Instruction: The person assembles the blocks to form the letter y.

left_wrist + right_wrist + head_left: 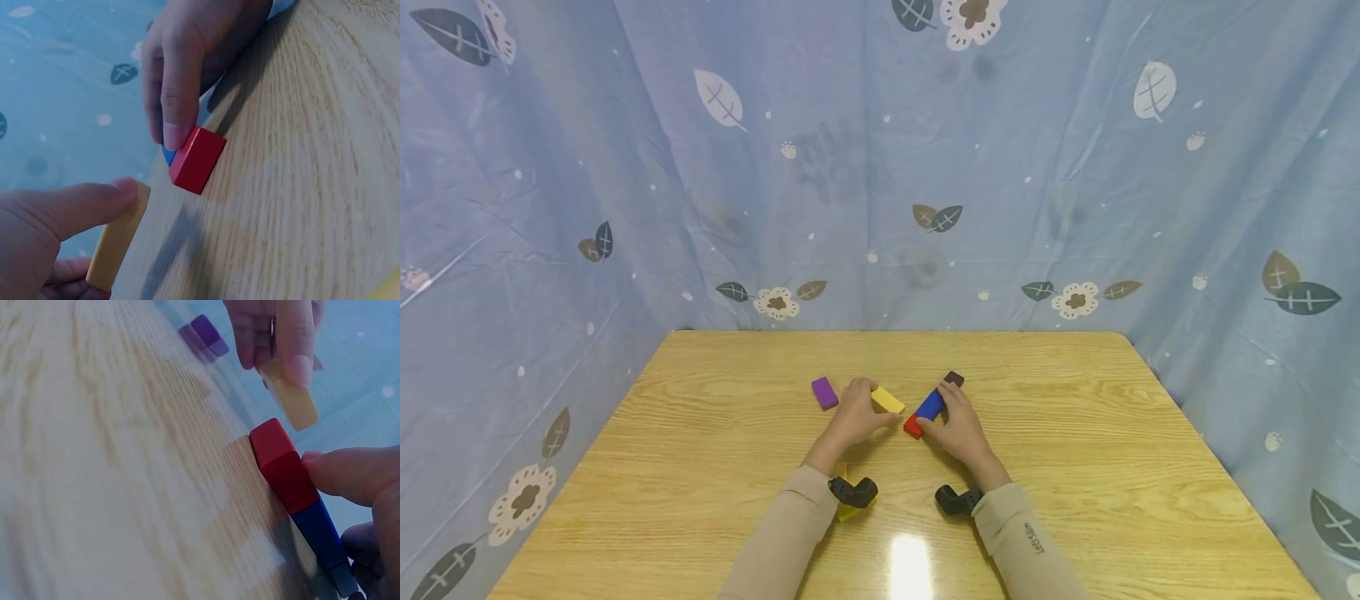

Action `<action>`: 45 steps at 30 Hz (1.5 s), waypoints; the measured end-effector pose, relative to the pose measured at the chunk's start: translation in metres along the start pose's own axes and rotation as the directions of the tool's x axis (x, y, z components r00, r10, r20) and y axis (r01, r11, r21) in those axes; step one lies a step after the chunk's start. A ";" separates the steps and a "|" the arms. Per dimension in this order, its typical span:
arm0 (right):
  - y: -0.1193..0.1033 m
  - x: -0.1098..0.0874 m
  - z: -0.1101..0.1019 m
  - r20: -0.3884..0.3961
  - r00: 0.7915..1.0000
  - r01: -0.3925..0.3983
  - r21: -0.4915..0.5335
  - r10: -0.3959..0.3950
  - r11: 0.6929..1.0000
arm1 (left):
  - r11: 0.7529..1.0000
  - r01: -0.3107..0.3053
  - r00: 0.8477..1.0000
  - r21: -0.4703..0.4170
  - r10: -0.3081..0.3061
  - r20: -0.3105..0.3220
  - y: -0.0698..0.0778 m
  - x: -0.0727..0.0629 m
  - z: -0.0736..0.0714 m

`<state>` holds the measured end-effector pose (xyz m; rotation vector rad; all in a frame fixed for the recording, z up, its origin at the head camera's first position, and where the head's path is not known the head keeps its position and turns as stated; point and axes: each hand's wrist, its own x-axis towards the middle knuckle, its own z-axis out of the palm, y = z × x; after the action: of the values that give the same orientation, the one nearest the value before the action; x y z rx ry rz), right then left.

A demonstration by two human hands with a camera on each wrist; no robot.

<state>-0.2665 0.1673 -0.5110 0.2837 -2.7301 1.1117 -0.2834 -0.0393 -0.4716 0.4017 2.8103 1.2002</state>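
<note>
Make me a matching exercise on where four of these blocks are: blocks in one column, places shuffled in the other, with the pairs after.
Blocks
1. Purple block
2. Red block
3. Blue block
4. Yellow block

Places
A. In line between the red block and the dark block
B. Pinched in the left hand
C. Lying on the table, apart from the row
D. At the row's near end in the head view

Pairs: 1-C, 2-D, 3-A, 4-B
</note>
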 end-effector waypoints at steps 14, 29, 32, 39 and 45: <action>-0.005 -0.001 -0.002 -0.001 1.000 -0.014 0.027 0.014 1.000 | 0.999 0.000 1.000 0.044 0.001 -0.016 -0.002 0.005 0.012; -0.004 -0.001 -0.001 -0.007 1.000 -0.013 0.018 0.013 1.000 | 0.997 0.019 1.000 0.081 -0.017 -0.019 -0.001 0.004 0.017; -0.002 -0.001 0.000 -0.009 1.000 -0.007 0.013 0.007 1.000 | 0.996 0.016 1.000 0.083 -0.014 -0.016 0.000 0.003 0.017; 0.002 0.000 0.002 -0.013 1.000 0.007 -0.014 -0.007 1.000 | 0.998 0.016 1.000 0.058 -0.014 -0.023 0.004 0.001 0.019; 0.003 0.000 0.001 -0.010 1.000 0.009 -0.006 -0.009 1.000 | 0.997 0.019 1.000 0.072 -0.018 -0.022 0.006 0.000 0.020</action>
<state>-0.2677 0.1684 -0.5138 0.2879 -2.7201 1.0995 -0.2794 -0.0218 -0.4811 0.3682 2.8754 1.1091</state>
